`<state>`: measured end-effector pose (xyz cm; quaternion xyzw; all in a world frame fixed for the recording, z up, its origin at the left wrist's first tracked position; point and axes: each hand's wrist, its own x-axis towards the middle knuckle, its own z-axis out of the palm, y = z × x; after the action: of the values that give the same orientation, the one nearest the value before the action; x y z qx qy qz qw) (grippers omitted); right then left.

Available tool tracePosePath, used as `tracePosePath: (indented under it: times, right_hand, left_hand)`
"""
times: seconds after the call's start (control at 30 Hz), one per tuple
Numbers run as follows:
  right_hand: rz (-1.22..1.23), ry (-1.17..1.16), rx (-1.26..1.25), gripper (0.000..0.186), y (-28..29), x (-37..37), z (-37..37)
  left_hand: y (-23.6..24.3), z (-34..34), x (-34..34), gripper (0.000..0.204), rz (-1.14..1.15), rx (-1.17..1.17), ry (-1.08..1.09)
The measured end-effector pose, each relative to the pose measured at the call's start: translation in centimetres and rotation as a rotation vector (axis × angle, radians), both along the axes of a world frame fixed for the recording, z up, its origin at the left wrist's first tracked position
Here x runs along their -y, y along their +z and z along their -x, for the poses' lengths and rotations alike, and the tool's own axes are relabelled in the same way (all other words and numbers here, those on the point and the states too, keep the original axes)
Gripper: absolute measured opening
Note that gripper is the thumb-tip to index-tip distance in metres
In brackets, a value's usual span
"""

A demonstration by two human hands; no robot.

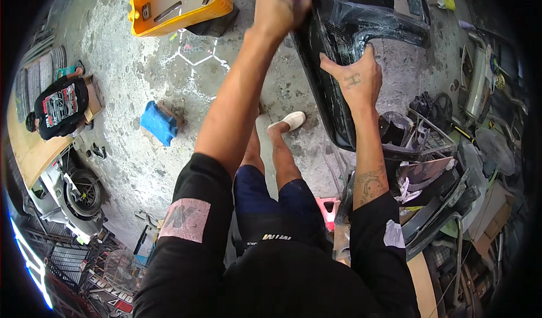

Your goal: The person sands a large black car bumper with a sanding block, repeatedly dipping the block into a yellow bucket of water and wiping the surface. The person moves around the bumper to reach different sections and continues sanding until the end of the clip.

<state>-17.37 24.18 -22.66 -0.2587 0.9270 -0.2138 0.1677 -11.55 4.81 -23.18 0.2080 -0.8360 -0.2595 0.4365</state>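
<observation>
I recorded the concrete floor point(124, 86) as grey, pitted and blotched with white. Over it, right of centre at the top of my view, was one black panel point(344, 33), its upper end running out of sight. I noted a long, frame-like piece with raised edges, an opening at the upper right, woven-looking patches and whitish smears along its crosspiece; some areas shone and others looked dull.

My count of the rest, by apparent size, was as follows. One motorcycle point(70, 196) was parked at the far left, one wheel visible. One co-worker point(59, 108) in dark clothing was just beyond it. One yellow tub point(223, 7) was near the top edge. Two hands were at the panel: the right hand point(360, 80) touched it with thumb and forefinger spread wide, though I could not tell how it gripped; the left hand point(282, 2) was at its left edge, fingers blurred and their state unreadable. I counted one blue cloth point(158, 123), one pale shoe point(294, 120) and, inside the tub, two dark strips point(167, 11).
</observation>
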Motion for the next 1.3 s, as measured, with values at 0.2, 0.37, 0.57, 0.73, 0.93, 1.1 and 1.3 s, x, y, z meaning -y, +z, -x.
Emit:
tracePosePath:
  times: [0.2,0.37,0.57,0.73,0.93,1.1,1.3]
  right_hand:
    - [-0.001,-0.013,0.015,0.078,-0.9,-0.8,0.5]
    - [0.009,0.000,0.036,0.076,-0.3,-0.3,-0.1]
    - [-0.022,0.023,-0.034,0.078,-0.9,-0.6,0.0]
    - [0.055,0.009,0.004,0.079,-0.9,-0.7,0.5]
    - [-0.008,-0.006,0.008,0.077,0.1,-0.3,0.2]
    - [0.057,0.040,-0.058,0.075,-1.0,-0.5,-0.1]
    - [0.011,0.027,-0.047,0.076,-0.7,-0.6,0.0]
  left_hand:
    - [-2.7,-2.9,-5.9,0.036,-0.065,-0.010,0.055]
    - [-2.7,-1.4,-1.2,0.036,0.096,-0.087,0.009]
    - [-1.1,-1.9,-2.7,0.037,0.054,0.008,-0.023]
    - [-3.0,-2.6,-3.8,0.052,0.051,-0.026,-0.002]
    - [0.8,0.3,-1.5,0.022,0.002,0.061,0.082]
    - [-0.3,-3.9,0.0,0.051,-0.286,-0.110,0.207]
    - [2.6,-6.6,-1.6,0.088,-0.230,0.711,-0.098]
